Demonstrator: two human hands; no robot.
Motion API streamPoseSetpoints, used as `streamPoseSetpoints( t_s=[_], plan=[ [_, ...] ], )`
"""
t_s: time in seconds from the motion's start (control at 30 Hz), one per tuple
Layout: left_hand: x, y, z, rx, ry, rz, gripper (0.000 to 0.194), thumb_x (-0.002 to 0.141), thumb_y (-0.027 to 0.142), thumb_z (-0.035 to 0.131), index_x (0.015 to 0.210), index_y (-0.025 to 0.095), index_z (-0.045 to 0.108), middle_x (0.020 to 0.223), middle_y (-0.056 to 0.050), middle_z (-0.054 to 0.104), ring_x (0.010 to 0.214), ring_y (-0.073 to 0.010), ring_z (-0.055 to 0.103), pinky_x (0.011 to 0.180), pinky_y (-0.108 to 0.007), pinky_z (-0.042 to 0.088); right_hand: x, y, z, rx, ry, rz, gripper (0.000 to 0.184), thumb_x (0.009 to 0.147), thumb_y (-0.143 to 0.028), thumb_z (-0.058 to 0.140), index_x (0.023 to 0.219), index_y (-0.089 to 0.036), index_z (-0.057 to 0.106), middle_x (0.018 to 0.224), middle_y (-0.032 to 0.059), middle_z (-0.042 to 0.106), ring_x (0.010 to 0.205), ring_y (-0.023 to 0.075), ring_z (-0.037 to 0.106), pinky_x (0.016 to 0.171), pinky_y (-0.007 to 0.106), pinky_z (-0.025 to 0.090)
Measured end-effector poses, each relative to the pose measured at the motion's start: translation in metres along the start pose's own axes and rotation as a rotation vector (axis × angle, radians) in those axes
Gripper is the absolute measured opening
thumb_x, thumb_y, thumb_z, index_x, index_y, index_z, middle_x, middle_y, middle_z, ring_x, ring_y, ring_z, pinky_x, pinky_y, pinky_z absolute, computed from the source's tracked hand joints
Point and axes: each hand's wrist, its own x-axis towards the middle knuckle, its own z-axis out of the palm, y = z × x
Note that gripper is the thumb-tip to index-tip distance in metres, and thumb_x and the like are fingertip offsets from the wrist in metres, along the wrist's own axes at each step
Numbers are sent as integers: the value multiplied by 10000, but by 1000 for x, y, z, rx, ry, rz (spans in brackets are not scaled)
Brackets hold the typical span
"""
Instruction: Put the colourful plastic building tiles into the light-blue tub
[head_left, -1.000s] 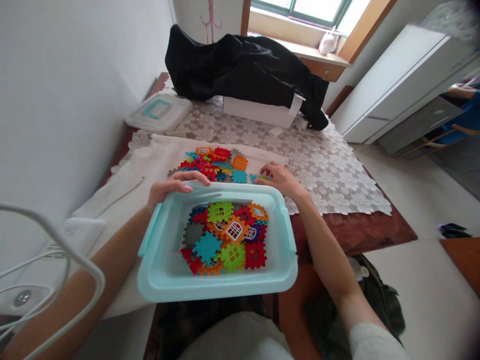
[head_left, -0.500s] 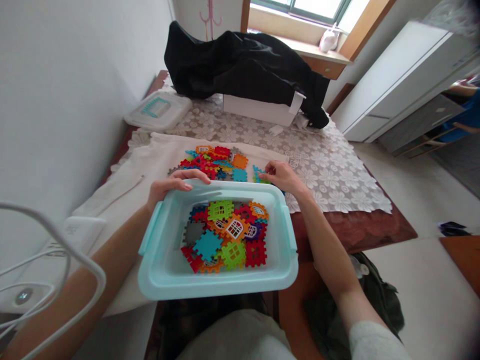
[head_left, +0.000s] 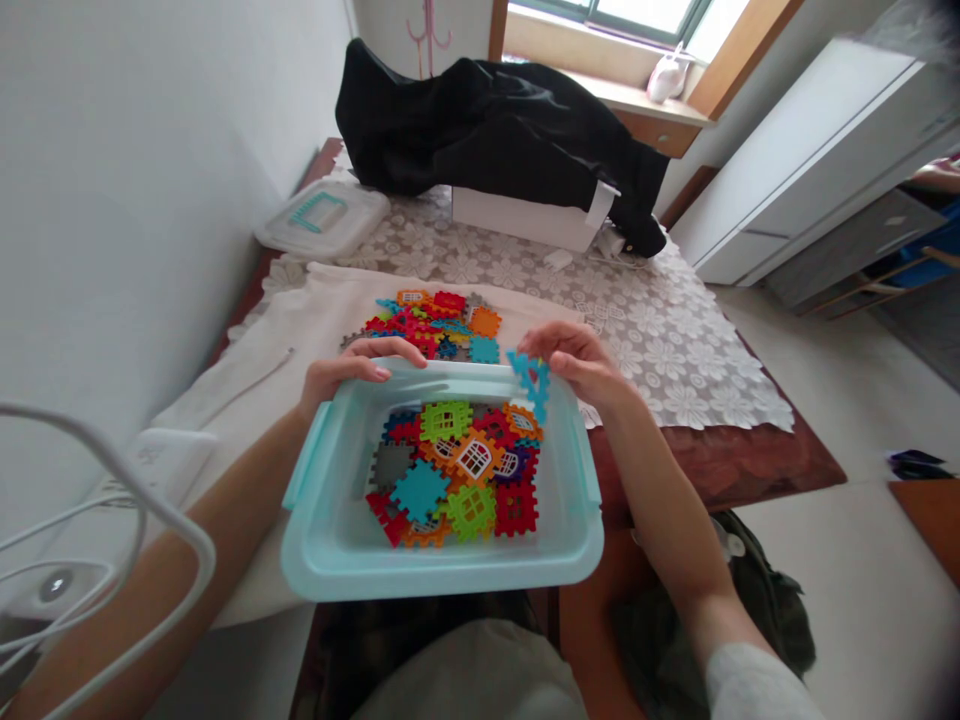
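Note:
A pale turquoise plastic bin point(head_left: 442, 580) is tilted toward me at the table's front edge. Inside it lie several interlocking plastic tiles point(head_left: 474, 510) in green, red, orange, blue and grey, some with window shapes. My left hand point(head_left: 360, 370) grips the bin's far left rim, fingers over the edge. Above the far right rim, my right hand point(head_left: 574, 360) pinches a blue toothed building tile point(head_left: 532, 383) with openings in it. Beyond the bin, a loose pile of similar tiles point(head_left: 431, 325) rests on a cream cloth point(head_left: 315, 310), its near side hidden by the bin.
A clear lid point(head_left: 330, 222) with a turquoise handle lies at the back left. Black fabric point(head_left: 510, 130) drapes over a white box point(head_left: 517, 220) at the back. White cables point(head_left: 172, 520) loop at the near left. A dark bag point(head_left: 772, 600) sits low on the right.
My right hand has lifted the blue tile from the cloth beyond the bin and brought it over the bin's far right rim. My left hand keeps its grip.

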Motion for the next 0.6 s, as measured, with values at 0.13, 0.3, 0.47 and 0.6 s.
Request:
streamPoseSetpoints(
  t_s=[0.13,0.3,0.47,0.6],
  plan=[
    [1,0,-3,12,-10,-12,223,819,243,852,1014,159,918,1003,-83,918,806,-236,821,715,-263,642,7,20,1,-168,193,-57,584,1027,-850,717,1000,-288,871,982,54,825,927,221,756,913,388,633],
    [1,5,-1,44,20,-47,307,749,237,860,1035,136,900,899,-96,900,685,-248,802,587,-271,587,19,70,-1,-623,211,97,621,1085,-728,694,1438,-233,821,1432,150,851,1298,317,767,1220,521,561],
    [-1,8,7,56,37,-34,286,723,234,899,994,143,902,868,-76,891,656,-231,794,587,-266,580,23,86,9,-1096,39,193,457,1059,-415,823,1485,-248,829,1619,171,771,1556,391,627,1404,620,271],
    [2,-1,4,35,37,5,298,746,223,873,1025,125,909,893,-85,900,674,-230,796,602,-270,581,24,87,11,-1053,70,197,400,1041,-380,811,1407,-221,839,1452,176,834,1373,357,719,1293,534,369]
  ],
)
